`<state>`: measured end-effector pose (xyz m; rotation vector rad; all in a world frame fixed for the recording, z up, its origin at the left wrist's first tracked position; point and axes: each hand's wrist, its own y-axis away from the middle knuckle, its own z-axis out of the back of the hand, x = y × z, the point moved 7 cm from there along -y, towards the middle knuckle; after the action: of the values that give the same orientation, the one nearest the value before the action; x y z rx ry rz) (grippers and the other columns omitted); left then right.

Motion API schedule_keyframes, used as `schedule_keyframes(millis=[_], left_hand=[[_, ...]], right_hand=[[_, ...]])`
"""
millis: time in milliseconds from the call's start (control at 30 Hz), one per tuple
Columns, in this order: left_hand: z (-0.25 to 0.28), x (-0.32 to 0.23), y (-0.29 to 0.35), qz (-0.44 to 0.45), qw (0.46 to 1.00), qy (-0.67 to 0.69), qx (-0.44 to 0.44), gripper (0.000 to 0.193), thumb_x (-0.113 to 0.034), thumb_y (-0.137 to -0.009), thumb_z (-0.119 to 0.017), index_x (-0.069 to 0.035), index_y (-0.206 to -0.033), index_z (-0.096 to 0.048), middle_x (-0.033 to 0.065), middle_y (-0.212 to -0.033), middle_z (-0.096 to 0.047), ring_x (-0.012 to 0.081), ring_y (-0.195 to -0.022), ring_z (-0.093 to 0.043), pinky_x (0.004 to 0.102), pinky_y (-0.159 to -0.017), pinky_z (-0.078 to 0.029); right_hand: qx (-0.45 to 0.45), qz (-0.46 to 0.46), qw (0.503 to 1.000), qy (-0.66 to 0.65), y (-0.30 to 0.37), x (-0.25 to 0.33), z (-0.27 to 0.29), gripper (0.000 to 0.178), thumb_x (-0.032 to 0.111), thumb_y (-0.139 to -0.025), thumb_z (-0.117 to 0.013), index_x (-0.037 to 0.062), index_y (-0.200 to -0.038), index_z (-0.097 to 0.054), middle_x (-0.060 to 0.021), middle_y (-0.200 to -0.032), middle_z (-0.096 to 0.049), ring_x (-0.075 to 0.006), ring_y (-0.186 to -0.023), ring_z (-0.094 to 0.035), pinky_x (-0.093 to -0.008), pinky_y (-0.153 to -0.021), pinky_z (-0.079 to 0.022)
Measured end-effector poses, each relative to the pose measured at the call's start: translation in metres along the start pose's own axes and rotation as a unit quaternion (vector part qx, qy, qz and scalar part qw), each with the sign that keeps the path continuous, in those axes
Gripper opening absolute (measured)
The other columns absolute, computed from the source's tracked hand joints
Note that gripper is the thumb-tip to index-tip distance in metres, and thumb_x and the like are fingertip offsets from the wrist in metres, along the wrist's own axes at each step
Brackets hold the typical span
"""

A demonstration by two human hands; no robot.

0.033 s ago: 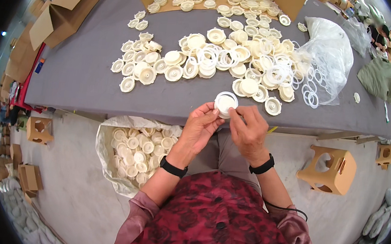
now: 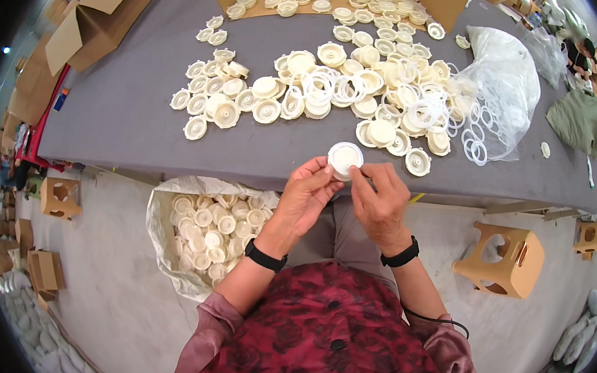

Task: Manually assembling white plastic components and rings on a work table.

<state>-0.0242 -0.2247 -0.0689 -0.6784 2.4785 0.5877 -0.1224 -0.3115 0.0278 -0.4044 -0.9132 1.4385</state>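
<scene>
Just over the table's front edge, a round cream plastic cap [image 2: 346,158] with a pale ring along its rim is held up between both hands. My left hand [image 2: 308,193] is closed on its left side, thumb and fingers at the edge. The fingers of my right hand [image 2: 381,199] are bent and pinched against the cap's lower right rim. Cream caps [image 2: 300,63] lie in a loose heap beyond the hands, some face up and some face down. Thin translucent rings [image 2: 431,111] are scattered over the heap's right part.
A clear plastic bag [image 2: 504,69] with rings spilling from it lies right of the heap. An open carton [image 2: 439,3] at the back spills caps. Below the table, left of my legs, stands a white sack [image 2: 159,235] of caps. A tan stool [image 2: 501,260] stands right.
The ring on the held cap looks flatter against the rim than before. Both hands keep nearly the same place and grip.
</scene>
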Motion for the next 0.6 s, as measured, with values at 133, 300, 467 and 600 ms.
schedule_keyframes(millis=[133,300,467,600], left_hand=[[0.004,0.000,0.005,-0.021,0.999,0.044,0.009,0.019,-0.009,-0.096,-0.062,-0.002,-0.114,-0.058,0.0078,-0.109,-0.066,0.0143,-0.097,-0.061,0.0305,-0.086,-0.051],[0.006,0.000,0.008,-0.043,0.999,0.011,0.011,0.019,-0.008,-0.095,-0.064,-0.003,-0.113,-0.059,0.0074,-0.106,-0.067,0.0137,-0.093,-0.062,0.0290,-0.083,-0.051],[0.006,0.003,0.010,-0.054,0.998,-0.002,0.018,0.019,-0.007,-0.093,-0.066,-0.002,-0.111,-0.059,0.0066,-0.104,-0.067,0.0130,-0.088,-0.062,0.0278,-0.082,-0.051],[0.010,0.008,0.012,-0.058,0.997,-0.034,0.041,0.016,-0.005,-0.093,-0.066,-0.002,-0.108,-0.061,0.0059,-0.100,-0.068,0.0126,-0.086,-0.062,0.0271,-0.081,-0.051]], right_hand=[[0.010,0.016,1.000,0.002,0.005,0.006,-0.003,0.034,-0.002,-0.066,-0.071,-0.0012,-0.099,-0.068,-0.0095,-0.088,-0.060,-0.0260,-0.076,-0.060,-0.0359,-0.060,-0.049],[0.006,0.018,1.000,-0.009,0.008,0.011,-0.001,0.034,-0.004,-0.065,-0.071,-0.0014,-0.099,-0.068,-0.0093,-0.089,-0.060,-0.0257,-0.076,-0.060,-0.0354,-0.060,-0.050],[-0.009,0.007,0.999,-0.031,0.009,0.009,0.002,0.029,-0.006,-0.068,-0.071,-0.0015,-0.096,-0.067,-0.0097,-0.088,-0.060,-0.0266,-0.074,-0.060,-0.0351,-0.060,-0.050],[-0.072,-0.120,0.982,-0.125,0.009,-0.012,0.006,0.017,-0.004,-0.080,-0.068,-0.0018,-0.097,-0.064,-0.0103,-0.086,-0.060,-0.0232,-0.073,-0.060,-0.0308,-0.059,-0.048]])
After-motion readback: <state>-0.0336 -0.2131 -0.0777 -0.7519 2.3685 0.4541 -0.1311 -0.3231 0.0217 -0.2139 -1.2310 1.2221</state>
